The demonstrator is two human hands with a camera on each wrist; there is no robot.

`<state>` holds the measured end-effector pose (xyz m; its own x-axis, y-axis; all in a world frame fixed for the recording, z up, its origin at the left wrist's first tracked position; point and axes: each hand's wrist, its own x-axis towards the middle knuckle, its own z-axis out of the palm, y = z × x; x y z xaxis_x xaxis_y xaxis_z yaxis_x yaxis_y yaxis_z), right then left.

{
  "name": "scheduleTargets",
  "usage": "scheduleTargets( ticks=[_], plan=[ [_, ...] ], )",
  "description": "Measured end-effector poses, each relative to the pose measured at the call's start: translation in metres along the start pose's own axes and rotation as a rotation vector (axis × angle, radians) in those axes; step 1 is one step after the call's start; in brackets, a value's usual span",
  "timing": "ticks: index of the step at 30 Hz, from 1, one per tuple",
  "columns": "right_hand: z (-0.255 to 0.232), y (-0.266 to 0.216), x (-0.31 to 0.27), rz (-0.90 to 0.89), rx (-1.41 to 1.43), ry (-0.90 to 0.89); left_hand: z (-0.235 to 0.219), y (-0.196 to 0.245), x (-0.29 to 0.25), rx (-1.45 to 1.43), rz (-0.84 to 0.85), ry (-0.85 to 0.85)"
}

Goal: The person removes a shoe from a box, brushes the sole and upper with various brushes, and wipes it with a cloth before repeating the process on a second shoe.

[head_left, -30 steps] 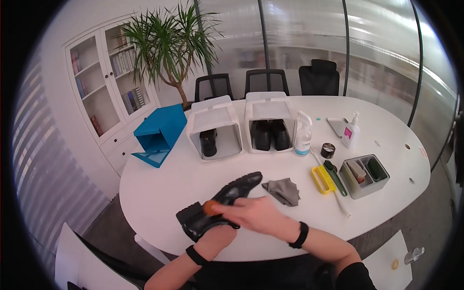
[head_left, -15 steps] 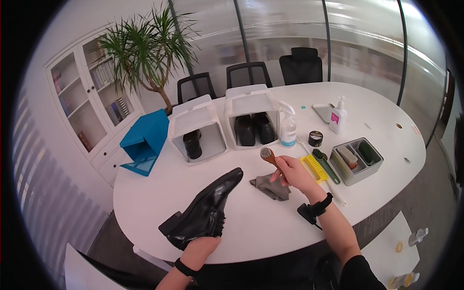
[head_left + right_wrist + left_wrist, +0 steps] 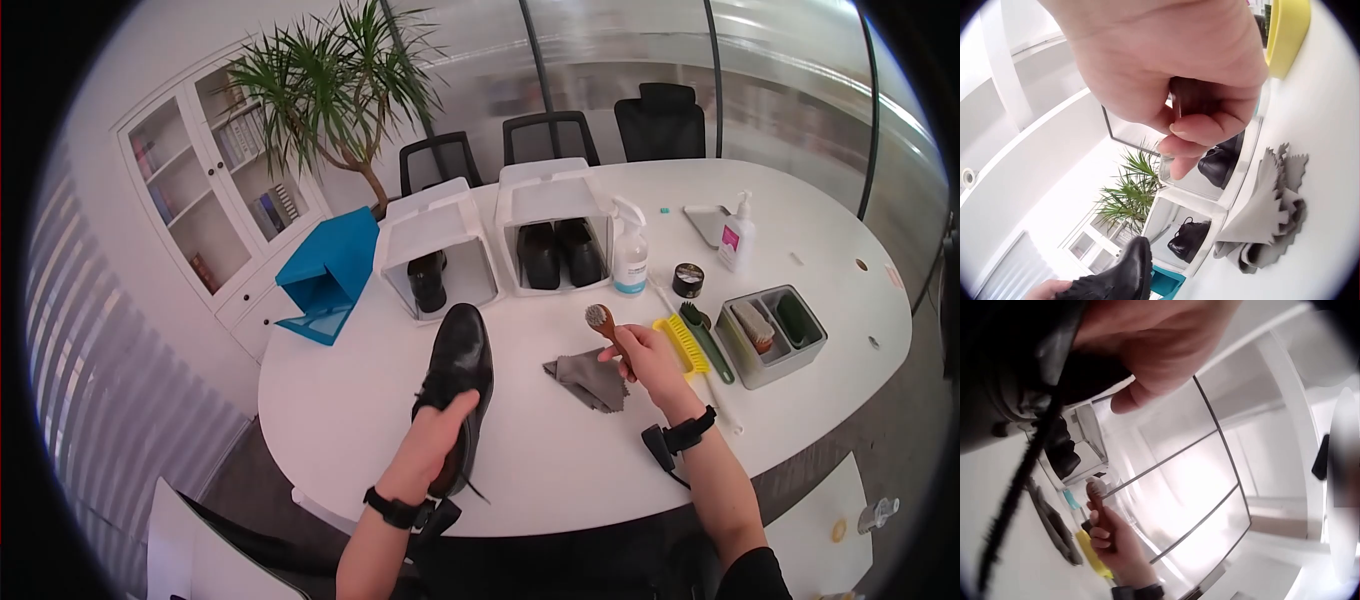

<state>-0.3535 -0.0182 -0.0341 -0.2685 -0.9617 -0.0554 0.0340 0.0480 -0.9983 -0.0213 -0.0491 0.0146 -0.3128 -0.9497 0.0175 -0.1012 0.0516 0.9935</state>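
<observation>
A black lace-up shoe [image 3: 462,352] is held toe-away, top facing up, by my left hand [image 3: 432,440], whose thumb lies across the laces; one lace end dangles beside it. My right hand [image 3: 655,368] grips the wooden handle of a small round brush [image 3: 600,318], bristles up, above a grey cloth [image 3: 588,380]. In the right wrist view the fingers of my right hand [image 3: 1179,81] curl round the dark handle, and the shoe [image 3: 1116,275] shows at the bottom. The left wrist view shows the brush [image 3: 1094,489] upright in the right hand [image 3: 1119,544].
Two white boxes [image 3: 430,232] holding black shoes and a blue box [image 3: 330,270] stand at the back. To the right are a spray bottle [image 3: 630,250], a round tin [image 3: 688,280], yellow brush [image 3: 680,346], green brush [image 3: 708,345], metal caddy [image 3: 772,368] and pump bottle [image 3: 738,235].
The shoe has turned from sole-side up to laces up in my left hand. The brush has left the shoe, moving right with my right hand, and stays gripped there.
</observation>
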Motion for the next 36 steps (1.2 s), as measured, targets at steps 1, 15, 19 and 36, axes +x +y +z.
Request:
scheduleTargets(
  ticks=[1, 15, 19, 36],
  plan=[
    [0.001, 0.005, 0.0, 0.009, -0.001, -0.005, -0.002, -0.001, 0.008, -0.255, -0.188, -0.002],
    [-0.007, 0.029, 0.011, -0.067, -0.297, 0.259, 0.035, -0.024, 0.047, -0.885, -0.368, 0.079],
    [-0.013, 0.03, 0.012, -0.023, -0.473, 0.271, 0.048, -0.03, 0.058, -0.91, -0.385, 0.159],
    [-0.035, 0.078, 0.036, -0.276, -0.752, 0.314, -0.025, 0.003, -0.035, 0.759, 0.129, 0.18]
  ],
)
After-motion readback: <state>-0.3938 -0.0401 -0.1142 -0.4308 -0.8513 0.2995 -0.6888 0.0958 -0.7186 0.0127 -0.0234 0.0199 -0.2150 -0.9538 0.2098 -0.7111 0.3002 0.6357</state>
